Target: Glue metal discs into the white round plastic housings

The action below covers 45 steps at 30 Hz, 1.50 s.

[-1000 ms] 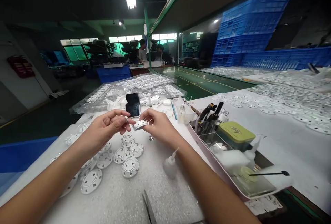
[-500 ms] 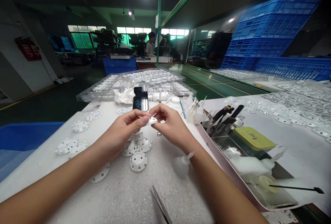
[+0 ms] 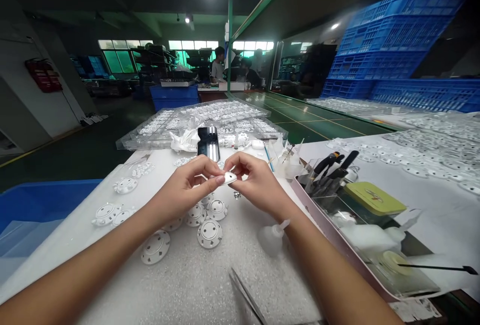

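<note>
Between my two hands, above the white work surface (image 3: 180,285), is a small white disc-shaped part (image 3: 229,178) with a dark hole. My left hand (image 3: 195,177) pinches its left edge between thumb and fingers. The fingers of my right hand (image 3: 255,180) close on its right side; their tips partly cover it. Below the hands lie several round white parts (image 3: 209,234) with dark spots, one larger disc (image 3: 155,247) among them. A small metallic piece (image 3: 237,194) rests beneath my right hand. Near my right forearm stands a translucent squeeze bottle (image 3: 272,239). Metal tweezers (image 3: 247,297) lie at the front.
Right of my arm, a pink-edged organizer (image 3: 337,252) holds black-handled tools and a yellow-lidded box (image 3: 375,198). Behind my hands are a phone (image 3: 208,143) and clear trays (image 3: 142,137) of white parts. A blue bin (image 3: 48,200) sits left; blue crates (image 3: 382,50) are stacked right.
The view has shifted slightly, so table items appear further right. Both hands keep their grip on the white part, which has tilted to show more of its face and hole.
</note>
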{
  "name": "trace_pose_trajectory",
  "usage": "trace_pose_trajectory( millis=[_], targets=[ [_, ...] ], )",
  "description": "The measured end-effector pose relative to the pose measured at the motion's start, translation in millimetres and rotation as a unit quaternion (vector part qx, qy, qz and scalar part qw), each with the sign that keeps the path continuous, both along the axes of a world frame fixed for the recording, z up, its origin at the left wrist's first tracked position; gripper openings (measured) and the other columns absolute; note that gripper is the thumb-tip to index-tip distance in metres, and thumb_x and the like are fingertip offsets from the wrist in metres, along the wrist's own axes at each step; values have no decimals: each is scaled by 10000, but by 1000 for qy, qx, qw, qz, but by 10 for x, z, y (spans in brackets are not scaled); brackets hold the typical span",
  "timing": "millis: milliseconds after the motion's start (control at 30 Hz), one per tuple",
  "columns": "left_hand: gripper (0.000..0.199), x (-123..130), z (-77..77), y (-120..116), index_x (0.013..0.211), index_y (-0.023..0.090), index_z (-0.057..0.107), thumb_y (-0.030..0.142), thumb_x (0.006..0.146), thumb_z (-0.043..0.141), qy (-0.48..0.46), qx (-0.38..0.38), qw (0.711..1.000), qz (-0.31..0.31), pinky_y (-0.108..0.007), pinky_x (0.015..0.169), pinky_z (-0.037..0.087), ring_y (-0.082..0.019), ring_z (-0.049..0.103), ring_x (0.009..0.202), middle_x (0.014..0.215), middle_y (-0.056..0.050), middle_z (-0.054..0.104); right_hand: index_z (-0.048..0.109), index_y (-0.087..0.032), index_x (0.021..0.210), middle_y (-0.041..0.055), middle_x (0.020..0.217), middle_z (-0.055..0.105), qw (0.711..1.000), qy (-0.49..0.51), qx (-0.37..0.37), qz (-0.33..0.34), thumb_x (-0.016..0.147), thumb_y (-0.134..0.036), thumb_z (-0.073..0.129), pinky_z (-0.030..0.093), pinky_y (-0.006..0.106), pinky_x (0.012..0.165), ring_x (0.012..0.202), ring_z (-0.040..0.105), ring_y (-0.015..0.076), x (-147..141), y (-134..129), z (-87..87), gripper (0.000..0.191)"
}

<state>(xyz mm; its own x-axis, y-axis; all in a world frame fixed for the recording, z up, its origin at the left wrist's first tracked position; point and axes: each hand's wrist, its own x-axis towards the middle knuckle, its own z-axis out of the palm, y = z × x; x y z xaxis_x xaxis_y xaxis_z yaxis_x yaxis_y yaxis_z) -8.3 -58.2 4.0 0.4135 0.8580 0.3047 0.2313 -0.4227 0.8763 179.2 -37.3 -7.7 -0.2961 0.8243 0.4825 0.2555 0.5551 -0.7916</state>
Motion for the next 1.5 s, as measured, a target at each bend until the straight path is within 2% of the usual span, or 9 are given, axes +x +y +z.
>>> trace_pose_trajectory(
  millis=[233, 333, 500, 700, 900, 1033, 1200, 1333, 1500],
  targets=[
    [169, 13, 14, -51, 877, 250, 650, 411, 844, 686, -31, -46, 998, 24, -252, 619, 483, -135, 573, 792, 916, 4, 595, 600, -193, 789, -16, 816, 593, 1000, -10, 21, 7, 720, -73, 590, 391, 262, 633, 683, 479, 111, 13, -60, 68, 138],
    [129, 6, -1, -44, 873, 227, 646, 355, 889, 638, 9, 67, 997, 32, -257, 637, 509, -141, 586, 814, 910, -12, 600, 611, -192, 783, -24, 762, 567, 1000, -14, 9, -3, 716, -75, 598, 369, 252, 608, 650, 457, 103, 23, -76, 89, 135],
    [183, -12, -70, 11, 1003, 193, 593, 229, 852, 689, 91, 299, 950, 2, -276, 699, 547, -122, 580, 784, 971, -40, 596, 609, -199, 793, -53, 652, 482, 1000, -15, -14, -8, 686, -50, 564, 319, 233, 551, 587, 410, 91, 17, -68, 85, 190],
    [203, 27, -109, -18, 862, 191, 528, 8, 814, 602, 104, 355, 928, 41, -220, 638, 498, -88, 569, 689, 782, 30, 511, 617, -201, 798, -55, 656, 504, 999, -27, -39, 18, 667, -33, 568, 336, 236, 557, 590, 430, 90, 41, -75, 96, 218],
    [196, 22, -88, -49, 845, 194, 520, 28, 809, 618, 87, 381, 920, 42, -216, 634, 491, -89, 571, 672, 771, 30, 530, 653, -225, 1051, 40, 1080, 656, 980, -63, -127, 139, 774, -197, 669, 521, 326, 763, 906, 649, 187, 293, -100, 294, 279],
    [177, 22, -84, -76, 833, 194, 520, 30, 819, 586, 90, 381, 919, 37, -227, 624, 480, -92, 556, 651, 767, 22, 511, 652, -209, 1016, 63, 1076, 675, 994, 66, -74, -43, 844, -293, 642, 508, 377, 884, 975, 657, 212, 414, -264, 423, 192],
    [189, 95, -114, -188, 811, 200, 513, 25, 792, 581, 58, 322, 945, 9, -224, 608, 479, -92, 552, 632, 762, 24, 511, 645, -259, 969, 54, 1011, 659, 934, 253, 36, -252, 833, -396, 666, 522, 357, 771, 851, 650, 202, 461, -840, 213, 193],
    [208, 162, -141, -297, 820, 209, 528, 15, 767, 582, 34, 272, 961, -17, -207, 602, 486, -88, 567, 627, 744, 39, 506, 606, -266, 1026, 55, 1012, 620, 928, 195, 6, -318, 814, -471, 677, 483, 341, 751, 816, 582, 186, 423, -1222, -227, 303],
    [270, 215, -160, -386, 812, 208, 515, -28, 717, 606, -2, 263, 963, -54, -178, 603, 472, -67, 549, 616, 738, 55, 496, 561, -262, 1062, 11, 834, 524, 945, 29, -71, -318, 807, -496, 677, 413, 321, 691, 739, 499, 180, 313, -1253, -566, 364]
  ],
)
